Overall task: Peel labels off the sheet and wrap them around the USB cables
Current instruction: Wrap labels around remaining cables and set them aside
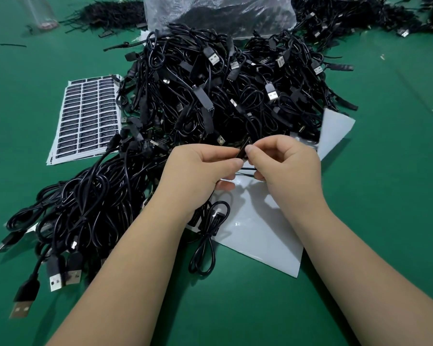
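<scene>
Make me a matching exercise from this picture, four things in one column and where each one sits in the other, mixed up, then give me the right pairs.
Things:
1. label sheet
2. clear plastic bag
3. white backing sheet
4. black label

Places:
A. pinched between both hands
B. under the hands, on the green table
C. left of the cable pile
D. behind the cable pile

Pairs: 1-C, 2-D, 3-B, 4-A

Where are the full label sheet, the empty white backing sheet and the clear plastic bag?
label sheet (86, 116), head view, middle rows of black labels
white backing sheet (265, 236), head view, bare glossy middle
plastic bag (225, 13), head view, front wall
</scene>
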